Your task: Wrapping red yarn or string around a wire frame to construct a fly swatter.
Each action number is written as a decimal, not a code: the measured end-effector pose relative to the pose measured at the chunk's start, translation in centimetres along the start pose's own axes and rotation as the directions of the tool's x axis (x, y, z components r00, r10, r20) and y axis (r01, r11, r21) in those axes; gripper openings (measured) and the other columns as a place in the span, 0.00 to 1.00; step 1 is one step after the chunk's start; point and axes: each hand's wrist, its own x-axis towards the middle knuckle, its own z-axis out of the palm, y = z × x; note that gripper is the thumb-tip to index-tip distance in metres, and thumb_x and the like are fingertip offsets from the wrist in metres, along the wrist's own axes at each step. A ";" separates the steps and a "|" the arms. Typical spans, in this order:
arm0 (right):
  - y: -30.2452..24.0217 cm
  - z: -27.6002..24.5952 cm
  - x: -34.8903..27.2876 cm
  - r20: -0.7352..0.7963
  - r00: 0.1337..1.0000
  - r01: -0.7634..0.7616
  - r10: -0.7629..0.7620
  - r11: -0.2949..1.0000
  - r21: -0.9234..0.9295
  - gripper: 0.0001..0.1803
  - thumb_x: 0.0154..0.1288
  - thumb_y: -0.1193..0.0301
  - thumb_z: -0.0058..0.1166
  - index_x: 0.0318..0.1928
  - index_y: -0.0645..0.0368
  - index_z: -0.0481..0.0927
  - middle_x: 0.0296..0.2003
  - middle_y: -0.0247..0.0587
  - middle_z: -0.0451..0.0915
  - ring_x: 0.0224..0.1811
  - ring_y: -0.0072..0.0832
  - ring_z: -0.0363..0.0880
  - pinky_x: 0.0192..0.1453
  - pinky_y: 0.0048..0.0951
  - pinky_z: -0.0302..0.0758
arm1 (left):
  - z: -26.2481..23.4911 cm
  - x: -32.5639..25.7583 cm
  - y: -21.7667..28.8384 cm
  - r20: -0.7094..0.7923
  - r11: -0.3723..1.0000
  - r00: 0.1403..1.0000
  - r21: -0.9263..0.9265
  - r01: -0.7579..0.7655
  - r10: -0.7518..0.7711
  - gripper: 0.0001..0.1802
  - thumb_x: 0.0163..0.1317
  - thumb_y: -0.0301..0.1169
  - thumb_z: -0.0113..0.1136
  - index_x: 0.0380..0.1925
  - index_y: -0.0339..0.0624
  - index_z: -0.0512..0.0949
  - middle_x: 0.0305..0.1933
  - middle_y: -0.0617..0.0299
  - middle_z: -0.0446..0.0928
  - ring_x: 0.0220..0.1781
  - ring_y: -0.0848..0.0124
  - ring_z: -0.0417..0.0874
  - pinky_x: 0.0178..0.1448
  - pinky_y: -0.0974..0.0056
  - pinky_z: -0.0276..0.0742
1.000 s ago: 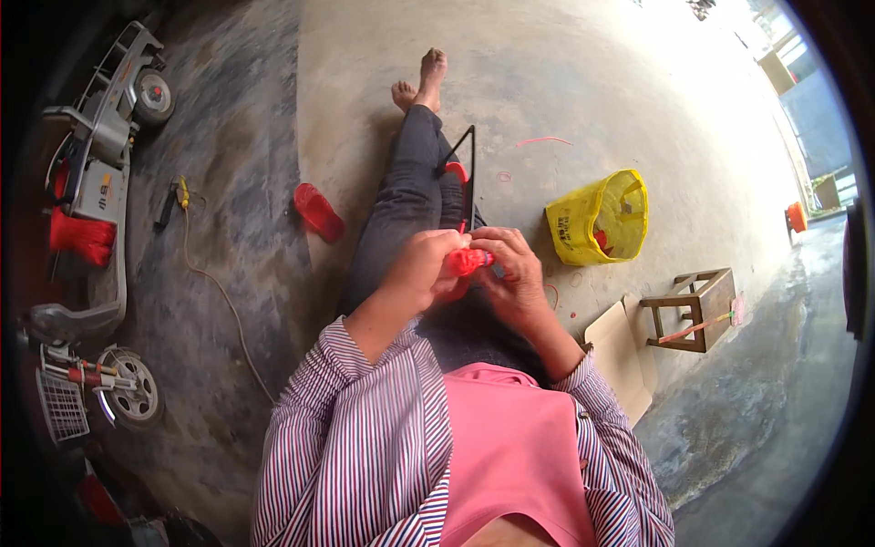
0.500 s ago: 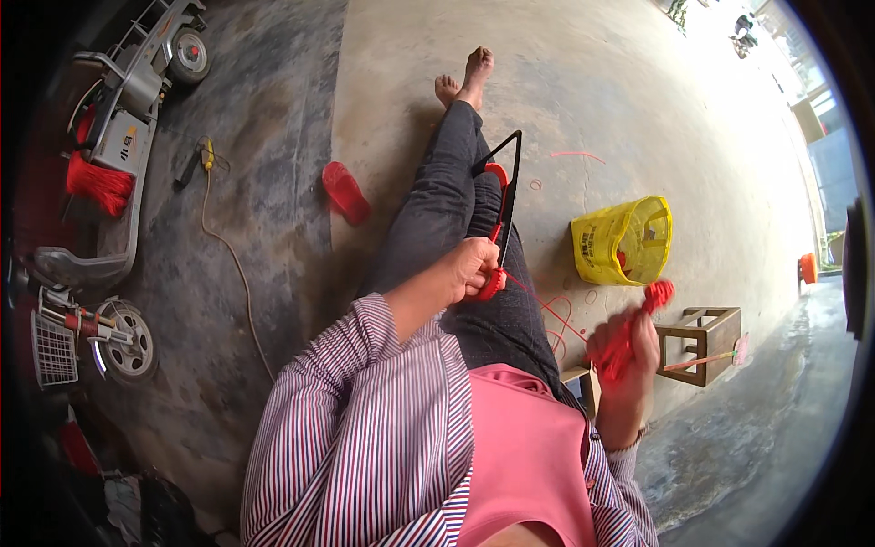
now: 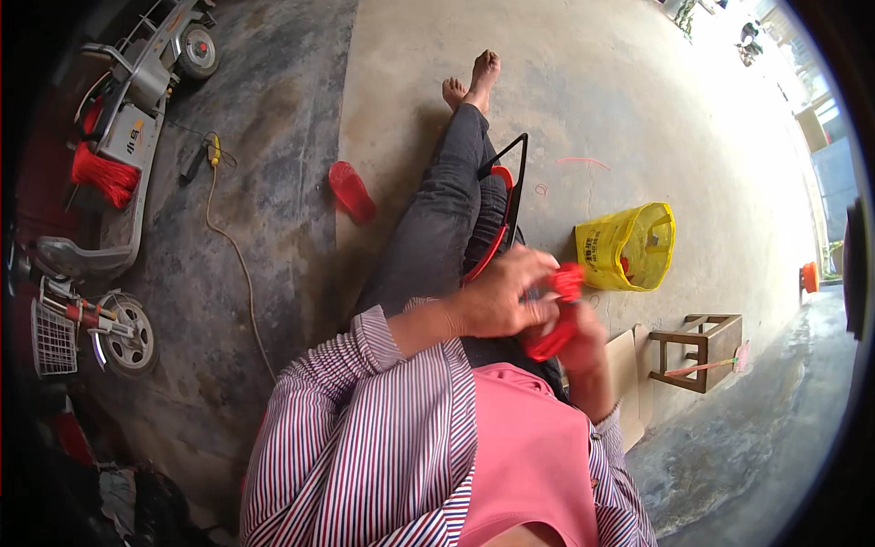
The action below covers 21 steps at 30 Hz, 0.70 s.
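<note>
My right hand (image 3: 586,345) is closed round a bundle of red cord (image 3: 554,339), whose upper end sticks up beside my left hand. Blur softens both the bundle and the fingers. My left hand (image 3: 510,294) is right beside the bundle, its fingers and thumb apart; whether it touches the cord I cannot tell. Across my legs rests a black angular frame (image 3: 518,182) with a curved red band (image 3: 486,260) running down toward my left hand. My left hand hides the band's lower end.
A yellow bag (image 3: 597,246) stands open to the right, with a wooden stool (image 3: 702,351) nearer and cardboard (image 3: 627,378) by my right arm. Left lie a red slipper (image 3: 351,193) and a cable (image 3: 239,264), with a parked scooter (image 3: 128,237) beyond. Red cord scraps (image 3: 583,162) dot the floor.
My left hand has let go of the red band and opened. My right hand has brought the cord bundle leftward and up, from beyond my right leg to beside my left hand.
</note>
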 end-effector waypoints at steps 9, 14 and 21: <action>-1.3 2.9 3.2 -0.061 0.994 -0.090 0.093 0.994 0.054 0.22 0.68 0.58 0.47 0.51 0.64 0.72 0.14 0.23 0.59 0.14 0.14 0.52 0.19 0.18 0.51 | -7.0 1.6 -3.1 -0.022 0.167 0.674 -0.974 0.152 -0.738 0.15 0.66 0.37 0.52 0.44 0.36 0.70 0.36 0.56 0.77 0.37 0.66 0.78 0.47 0.57 0.76; -0.9 -0.9 2.8 -0.186 0.977 0.115 -0.100 0.991 0.071 0.14 0.67 0.68 0.46 0.48 0.62 0.75 0.14 0.22 0.55 0.14 0.14 0.50 0.19 0.19 0.49 | -10.3 0.8 -6.3 -0.384 0.621 0.650 -0.764 0.176 -0.656 0.10 0.63 0.24 0.52 0.44 0.40 0.74 0.35 0.59 0.75 0.37 0.67 0.78 0.45 0.60 0.75; 1.5 -1.5 6.3 -0.303 0.951 -0.227 0.058 0.797 -0.560 0.15 0.59 0.69 0.59 0.45 0.64 0.80 0.34 0.33 0.77 0.35 0.20 0.75 0.41 0.22 0.72 | -4.2 -2.6 -5.2 0.331 0.879 0.898 0.463 0.113 -0.290 0.13 0.47 0.20 0.56 0.35 0.43 0.78 0.38 0.54 0.74 0.40 0.55 0.78 0.42 0.59 0.74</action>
